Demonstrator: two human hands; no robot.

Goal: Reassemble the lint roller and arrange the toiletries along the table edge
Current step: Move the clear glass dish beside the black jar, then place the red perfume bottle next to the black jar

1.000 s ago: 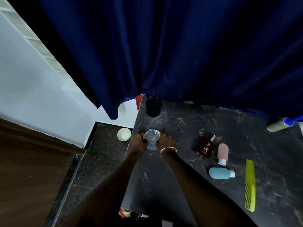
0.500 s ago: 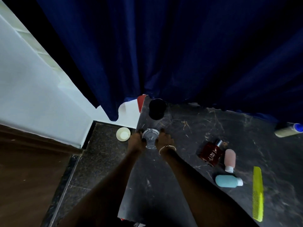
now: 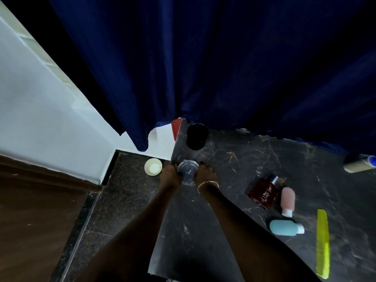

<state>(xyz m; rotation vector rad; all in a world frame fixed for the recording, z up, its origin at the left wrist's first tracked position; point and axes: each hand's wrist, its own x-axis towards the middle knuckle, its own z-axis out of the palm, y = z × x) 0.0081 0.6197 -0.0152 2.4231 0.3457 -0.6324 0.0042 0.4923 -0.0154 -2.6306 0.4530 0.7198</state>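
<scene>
A clear round jar (image 3: 187, 171) stands near the left edge of the dark marble table (image 3: 234, 165). My left hand (image 3: 169, 175) grips its left side and my right hand (image 3: 204, 174), with a gold bracelet at the wrist, grips its right side. Just behind it stands a black jar (image 3: 197, 136). To the right lie a dark red perfume bottle (image 3: 264, 192), a pink bottle (image 3: 287, 201), a light blue bottle (image 3: 284, 227) and a yellow-green comb (image 3: 323, 243). A pale lint roller part (image 3: 359, 164) with a blue end lies at the far right.
A dark blue curtain (image 3: 223, 68) hangs along the table's far edge. A small cream bowl (image 3: 153, 166) sits on the dark floor left of the table. A red object (image 3: 176, 128) shows at the table's far left corner. White wall stands at the left.
The view has shifted slightly; both hands stay on the clear jar, which sits a little closer to the black jar than one second ago.
</scene>
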